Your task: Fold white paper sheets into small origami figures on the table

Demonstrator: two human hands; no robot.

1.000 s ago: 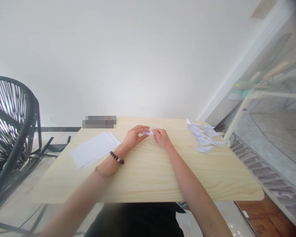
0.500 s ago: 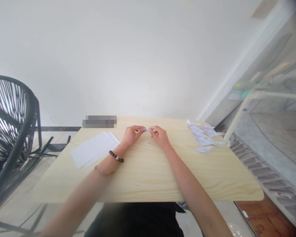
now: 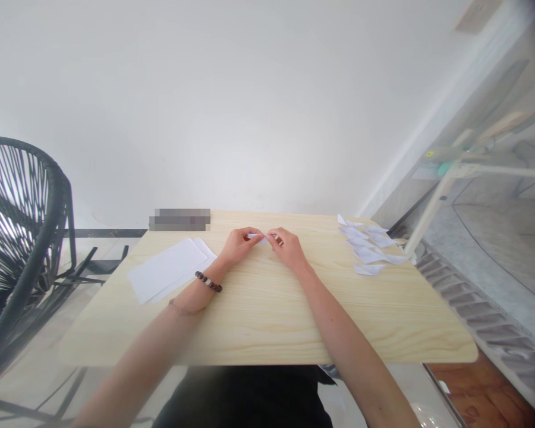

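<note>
Readable text: none could be made out.
Small white paper [image 3: 261, 241]: it was mostly hidden, and no writing could be read on it.
White paper sheets [image 3: 167, 270]: no print was legible on their upper faces.
Folded paper pieces [image 3: 368, 254]: no letters or numbers could be read.
Pixelated patch [image 3: 179, 220]: any lettering there was masked.
Beige rectangle at upper right [image 3: 478, 15]: it was too blurred for any marking to be read.
Beaded bracelet [image 3: 208, 281]: its beads were too small to show characters.
</note>
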